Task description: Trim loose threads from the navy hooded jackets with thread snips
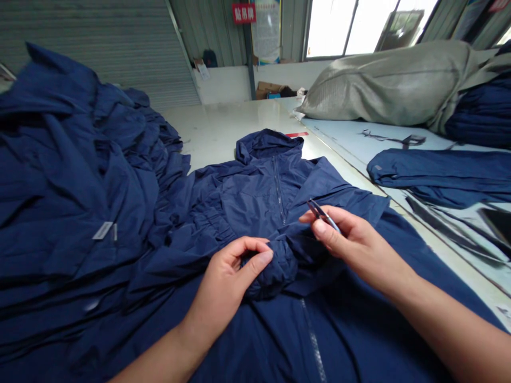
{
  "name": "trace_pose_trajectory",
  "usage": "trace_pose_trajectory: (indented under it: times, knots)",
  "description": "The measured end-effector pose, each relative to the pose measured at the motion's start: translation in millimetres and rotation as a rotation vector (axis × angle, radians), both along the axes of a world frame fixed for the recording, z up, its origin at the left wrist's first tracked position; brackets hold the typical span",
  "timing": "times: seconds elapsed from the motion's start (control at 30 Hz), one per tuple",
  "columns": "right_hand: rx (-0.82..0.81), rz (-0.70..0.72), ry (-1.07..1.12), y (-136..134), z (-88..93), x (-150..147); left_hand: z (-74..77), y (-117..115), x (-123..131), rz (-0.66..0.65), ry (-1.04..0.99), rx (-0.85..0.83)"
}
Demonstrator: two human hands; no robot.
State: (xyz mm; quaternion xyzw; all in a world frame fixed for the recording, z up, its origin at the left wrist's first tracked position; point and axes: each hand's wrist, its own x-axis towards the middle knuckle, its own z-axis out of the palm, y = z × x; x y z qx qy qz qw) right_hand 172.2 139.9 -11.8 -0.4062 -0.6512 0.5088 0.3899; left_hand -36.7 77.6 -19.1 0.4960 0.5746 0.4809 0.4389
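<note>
Right hand narrowly grips one pair of tweezers (left hand pinches navy jacket).

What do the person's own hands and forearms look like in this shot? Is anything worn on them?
Both the left hand and the right hand are bare, with no gloves, rings or watch showing. The forearms are bare as well; no sleeve or cuff shows before they leave the frame.
</note>
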Motion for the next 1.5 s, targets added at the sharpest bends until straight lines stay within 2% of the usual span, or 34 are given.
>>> trace_pose_trajectory:
  times: [0.23, 0.3, 0.5, 0.7, 1.5]
  knots:
    - [0.131, 0.301, -0.179, -4, 7.3, 7, 0.9, -1, 1, -0.036, -0.18, -0.098]
    - [0.206, 0.347, -0.234, -6, 7.7, 7, 1.1, -2, 1, -0.053, -0.222, -0.107]
    - [0.428, 0.325, -0.302, -8, 6.7, 3, 3.6, -4, 1, -0.104, -0.192, -0.056]
    - [0.529, 0.335, -0.304, -10, 6.1, 3, 7.4, -5, 3, -0.125, -0.099, -0.015]
    - [0.557, 0.346, -0.359, -10, -0.7, 5, 5.6, -6, 3, -0.164, -0.029, -0.015]
